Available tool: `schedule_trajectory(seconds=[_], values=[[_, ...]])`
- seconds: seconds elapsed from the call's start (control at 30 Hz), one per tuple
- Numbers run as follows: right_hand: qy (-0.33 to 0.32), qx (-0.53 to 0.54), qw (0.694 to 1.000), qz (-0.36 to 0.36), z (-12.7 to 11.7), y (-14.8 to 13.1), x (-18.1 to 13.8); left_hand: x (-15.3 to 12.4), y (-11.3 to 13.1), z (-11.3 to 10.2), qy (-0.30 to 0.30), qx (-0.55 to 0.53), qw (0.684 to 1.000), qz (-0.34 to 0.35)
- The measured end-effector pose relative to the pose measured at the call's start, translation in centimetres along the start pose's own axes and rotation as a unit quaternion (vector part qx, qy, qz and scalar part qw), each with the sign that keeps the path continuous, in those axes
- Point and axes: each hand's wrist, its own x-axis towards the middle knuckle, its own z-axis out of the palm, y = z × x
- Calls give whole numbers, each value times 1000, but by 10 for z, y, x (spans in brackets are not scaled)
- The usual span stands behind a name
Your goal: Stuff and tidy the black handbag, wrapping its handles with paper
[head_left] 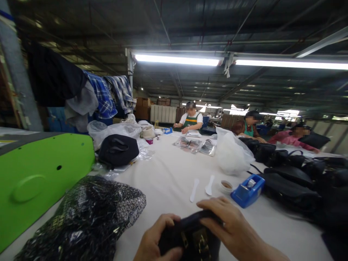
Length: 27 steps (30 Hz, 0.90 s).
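A small black bag [194,235] with gold-coloured metal fittings is held between my two hands at the near edge of the table. My left hand [160,239] grips its left side, with the thumb across the front. Over the top right of the bag lies my right hand [231,226], its fingers and thumb closed around the upper edge. The lower part of the bag is cut off by the frame. Just beyond it are two white plastic spatulas [194,190], a small round tub [226,186] and a blue tape dispenser [248,190].
Black printed plastic [92,214] is heaped at the left beside a green machine panel [40,181]. Several black bags [288,181] line the right. A clear plastic bag [231,150] and packaged items [194,145] lie farther back. Co-workers [192,121] are across the table.
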Motion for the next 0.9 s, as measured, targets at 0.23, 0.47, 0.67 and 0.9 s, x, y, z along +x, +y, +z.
schedule_trajectory(seconds=[0.23, 0.47, 0.67, 0.9], values=[[110, -1, 992, 55, 33, 15, 34, 2, 22, 5, 24, 2, 995, -100], [223, -42, 970, -82, 36, -4, -7, -3, 8, 11, 94, -26, 991, -95], [161, -94, 977, -107, 53, -27, -26, -1, 14, 11, 104, -26, 991, -83], [168, -114, 971, -125, 63, -38, -21, -2, 11, 10, 103, 25, 994, -37]])
